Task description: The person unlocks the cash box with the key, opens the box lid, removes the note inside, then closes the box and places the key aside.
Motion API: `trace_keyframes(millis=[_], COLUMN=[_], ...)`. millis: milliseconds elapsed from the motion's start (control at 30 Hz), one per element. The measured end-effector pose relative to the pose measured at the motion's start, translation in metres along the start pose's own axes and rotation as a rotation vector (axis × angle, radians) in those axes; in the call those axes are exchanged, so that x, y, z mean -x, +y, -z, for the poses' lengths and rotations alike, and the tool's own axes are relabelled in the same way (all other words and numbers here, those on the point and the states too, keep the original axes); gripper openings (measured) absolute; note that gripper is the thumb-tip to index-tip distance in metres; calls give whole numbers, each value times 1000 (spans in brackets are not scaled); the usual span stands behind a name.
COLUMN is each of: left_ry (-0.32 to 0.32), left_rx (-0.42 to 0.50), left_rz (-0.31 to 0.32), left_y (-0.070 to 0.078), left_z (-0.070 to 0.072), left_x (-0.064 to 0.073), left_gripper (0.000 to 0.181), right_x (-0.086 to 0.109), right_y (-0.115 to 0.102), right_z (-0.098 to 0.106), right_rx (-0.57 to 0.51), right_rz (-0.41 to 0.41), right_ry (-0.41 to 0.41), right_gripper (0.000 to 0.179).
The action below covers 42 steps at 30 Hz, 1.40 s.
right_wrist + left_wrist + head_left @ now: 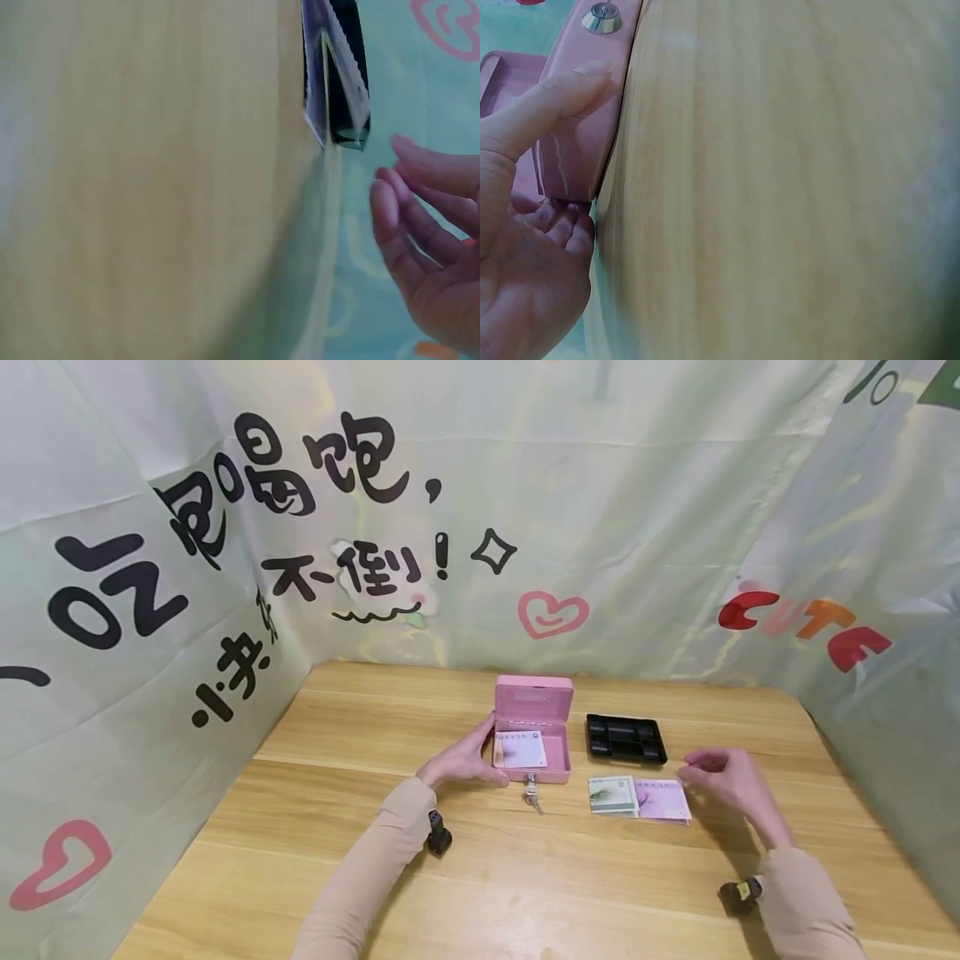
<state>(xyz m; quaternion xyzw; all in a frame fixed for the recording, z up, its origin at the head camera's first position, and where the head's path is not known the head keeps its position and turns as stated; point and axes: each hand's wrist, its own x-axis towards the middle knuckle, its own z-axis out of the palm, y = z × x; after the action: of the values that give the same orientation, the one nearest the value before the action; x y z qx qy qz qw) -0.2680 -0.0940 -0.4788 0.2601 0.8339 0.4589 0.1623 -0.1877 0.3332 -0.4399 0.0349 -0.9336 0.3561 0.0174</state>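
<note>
A pink cash box (557,752) stands with its lid raised, a banknote (520,749) lying inside. Keys (532,793) hang from the lock on its front. My left hand (463,758) grips the box at its left front corner; in the left wrist view the thumb lies on the front wall and the other fingers are round the side. To the right lie a green banknote (612,796) and, beside it, purple banknotes (662,800), folded. My right hand (723,777) hovers by their right end with fingers loosely bent and nothing between them.
A black compartment tray (626,739) sits behind the banknotes, right of the box. The wooden table (480,893) ends at a printed fabric backdrop (645,527) behind and on both sides. Small black cameras are strapped to both wrists.
</note>
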Motion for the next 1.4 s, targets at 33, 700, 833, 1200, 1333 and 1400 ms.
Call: trace_keyframes(millis=[33,700,833,1200,1333,1400], left_ry=[0,12,12,-4,-7,-8], left_rx=[3,6,7,13,13,8], left_rz=[1,18,23,-27,-28,-23], left_y=[0,0,0,1,2,3], left_z=[0,3,3,1,-1,-1], left_x=[0,4,4,2,1,0], left_gripper=[130,130,129,129,129,129], right_x=[0,-35,-44,-64,-72,-76], right_y=[-4,-106,-120,-150,-154,-153], right_z=[2,-53,-62,-79,-87,-90], right_rx=[21,-30,-3,-28,-56,-59], right_rz=[15,306,327,288,258,258], right_ry=[32,-51,-96,-271,-292,-296], right_gripper=[32,14,17,28,31,33])
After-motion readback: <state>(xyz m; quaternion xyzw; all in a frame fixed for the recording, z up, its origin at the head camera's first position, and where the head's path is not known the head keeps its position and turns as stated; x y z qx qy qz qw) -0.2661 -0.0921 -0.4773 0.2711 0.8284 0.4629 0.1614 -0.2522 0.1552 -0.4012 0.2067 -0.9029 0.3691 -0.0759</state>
